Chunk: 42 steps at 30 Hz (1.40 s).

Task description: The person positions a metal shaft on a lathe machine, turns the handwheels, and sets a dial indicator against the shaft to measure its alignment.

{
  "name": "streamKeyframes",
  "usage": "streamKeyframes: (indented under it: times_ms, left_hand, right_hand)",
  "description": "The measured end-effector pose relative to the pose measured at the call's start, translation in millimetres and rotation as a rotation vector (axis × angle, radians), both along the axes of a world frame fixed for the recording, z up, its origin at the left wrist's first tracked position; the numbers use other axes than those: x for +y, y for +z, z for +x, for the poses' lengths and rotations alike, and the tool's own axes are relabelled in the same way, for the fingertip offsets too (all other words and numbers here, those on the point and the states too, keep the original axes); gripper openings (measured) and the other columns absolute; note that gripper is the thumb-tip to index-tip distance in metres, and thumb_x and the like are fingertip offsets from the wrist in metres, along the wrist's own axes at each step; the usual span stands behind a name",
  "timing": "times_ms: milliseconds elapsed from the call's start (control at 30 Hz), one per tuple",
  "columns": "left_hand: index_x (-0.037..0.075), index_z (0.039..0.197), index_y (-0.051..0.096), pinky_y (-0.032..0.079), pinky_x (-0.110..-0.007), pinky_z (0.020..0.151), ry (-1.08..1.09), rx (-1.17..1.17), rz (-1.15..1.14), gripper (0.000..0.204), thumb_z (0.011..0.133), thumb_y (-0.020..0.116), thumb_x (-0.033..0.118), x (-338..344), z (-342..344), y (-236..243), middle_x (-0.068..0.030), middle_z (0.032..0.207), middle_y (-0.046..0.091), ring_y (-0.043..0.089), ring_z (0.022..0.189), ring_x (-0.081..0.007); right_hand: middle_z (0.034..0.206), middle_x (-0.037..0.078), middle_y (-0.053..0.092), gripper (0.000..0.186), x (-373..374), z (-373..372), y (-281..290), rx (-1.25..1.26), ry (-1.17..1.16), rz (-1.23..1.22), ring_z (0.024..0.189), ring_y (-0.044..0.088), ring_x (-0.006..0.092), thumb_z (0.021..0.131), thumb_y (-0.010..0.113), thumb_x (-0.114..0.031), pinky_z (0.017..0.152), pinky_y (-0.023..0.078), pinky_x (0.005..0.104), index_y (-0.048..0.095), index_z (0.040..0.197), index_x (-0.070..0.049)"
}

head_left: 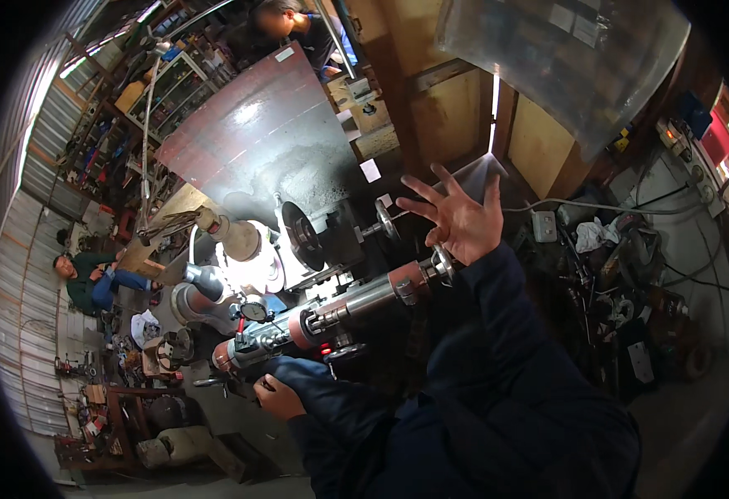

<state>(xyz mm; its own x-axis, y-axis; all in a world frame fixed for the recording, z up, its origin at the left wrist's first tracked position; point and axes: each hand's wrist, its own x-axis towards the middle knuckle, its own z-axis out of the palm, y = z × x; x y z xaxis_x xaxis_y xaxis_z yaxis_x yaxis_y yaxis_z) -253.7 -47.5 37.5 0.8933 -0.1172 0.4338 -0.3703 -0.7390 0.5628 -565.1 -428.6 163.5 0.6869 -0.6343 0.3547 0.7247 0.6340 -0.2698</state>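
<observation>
My right hand (467, 223) is raised over the right end of a long machine, its fingers spread and palm showing, holding nothing. Just below it is a small handwheel (443, 264) on the end of the machine's steel cylinder (369, 306). Low beside the machine's left end, my left hand (281, 399) is curled closed near my knee. Whatever it may grip is hidden. A round dial gauge (254, 308) stands on the machine above that hand. Between my hands a dark handwheel (348, 353) sticks out toward me. Behind the cylinder stands a dark disc (301, 235).
A bright lamp (205, 281) lights the machine's left part. Beyond it rises a large reddish metal sheet (240, 125). One person (294, 25) is at the far side, another sits (98, 279) at the left. Tools and cables clutter the right, near a grey switch box (545, 226).
</observation>
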Motion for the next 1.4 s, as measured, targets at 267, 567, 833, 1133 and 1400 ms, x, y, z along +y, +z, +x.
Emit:
streamKeyframes:
  times_ms: [267, 567, 833, 1133, 1400]
  left_hand:
    - [-0.001, 0.095, 0.065, 0.051, -0.048, 0.073, -0.015, 0.046, -0.082, 0.022, 0.093, 0.061, 0.021, 4, 2, -4, -0.0213, 0.091, 0.068, 0.066, 0.084, -0.0395]
    - [-0.001, 0.094, 0.064, 0.051, -0.047, 0.076, -0.01, 0.023, -0.166, 0.024, 0.094, 0.062, 0.023, 6, 11, -10, -0.0217, 0.091, 0.067, 0.065, 0.087, -0.0408]
    - [-0.001, 0.109, 0.056, 0.049, -0.047, 0.078, -0.012, 0.105, -0.284, 0.03, 0.099, 0.055, 0.027, -2, 3, -5, -0.0223, 0.096, 0.064, 0.063, 0.088, -0.041]
    - [0.001, 0.101, 0.06, 0.049, -0.047, 0.08, -0.073, 0.006, -0.213, 0.025, 0.102, 0.049, 0.023, 1, 7, -11, -0.0208, 0.096, 0.064, 0.062, 0.09, -0.041]
    - [0.002, 0.097, 0.06, 0.049, -0.047, 0.078, -0.063, -0.027, -0.223, 0.021, 0.101, 0.051, 0.02, 9, 8, -12, -0.017, 0.094, 0.064, 0.061, 0.09, -0.0391]
  right_hand:
    - [0.116, 0.018, 0.068, 0.043, 11, -26, -30, 1.192, -0.775, -0.791, 0.099, 0.068, 0.0251, 0.103, 0.055, -0.033, 0.074, 0.055, 0.0354, 0.057, 0.134, -0.004]
    - [0.079, 0.005, 0.059, 0.029, 28, -87, -95, 1.496, -0.692, -0.891, 0.07, 0.053, 0.0115, 0.102, 0.057, -0.026, 0.068, 0.044, 0.03, 0.067, 0.104, 0.001]
    - [0.087, 0.001, 0.064, 0.032, 7, -72, -101, 1.405, -0.751, -0.878, 0.077, 0.056, 0.0089, 0.102, 0.06, -0.031, 0.069, 0.045, 0.0252, 0.068, 0.108, -0.001]
    - [0.095, 0.004, 0.07, 0.028, -38, -60, -154, 1.4, -0.725, -0.974, 0.086, 0.063, 0.0129, 0.102, 0.06, -0.027, 0.08, 0.051, 0.0292, 0.068, 0.106, 0.0]
    - [0.095, 0.012, 0.074, 0.02, -51, -106, -226, 1.538, -0.605, -1.246, 0.087, 0.068, 0.0179, 0.099, 0.056, -0.013, 0.082, 0.052, 0.0333, 0.07, 0.107, -0.003]
